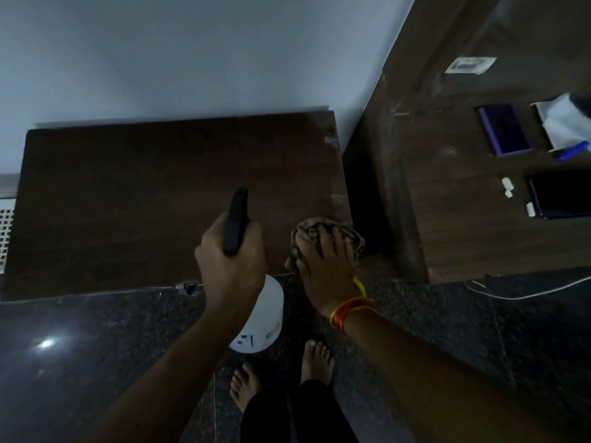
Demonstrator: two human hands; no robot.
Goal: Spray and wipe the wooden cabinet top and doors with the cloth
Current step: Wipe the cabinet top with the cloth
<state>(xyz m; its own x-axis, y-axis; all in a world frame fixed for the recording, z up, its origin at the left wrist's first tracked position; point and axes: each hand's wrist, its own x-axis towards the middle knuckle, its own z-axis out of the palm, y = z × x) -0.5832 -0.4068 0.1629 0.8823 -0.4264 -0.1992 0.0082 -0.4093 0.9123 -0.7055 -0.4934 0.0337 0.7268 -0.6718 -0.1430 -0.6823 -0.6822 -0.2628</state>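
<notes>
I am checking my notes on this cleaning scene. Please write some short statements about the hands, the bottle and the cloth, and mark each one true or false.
1. The left hand holds the spray bottle. True.
2. The right hand presses the cloth near the right front corner of the cabinet top. True.
3. The cloth is plain white. False: it is patterned, brownish.
4. The bottle's body is black. False: the body is white; only the spray head is black.
5. The person wears shoes. False: the feet are bare.

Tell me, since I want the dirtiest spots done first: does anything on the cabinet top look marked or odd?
Yes. Whitish smudges sit along the cabinet top at its right edge, pale against the dark wood, beyond the cloth under the right hand. Nothing is spilled or askew.
</notes>
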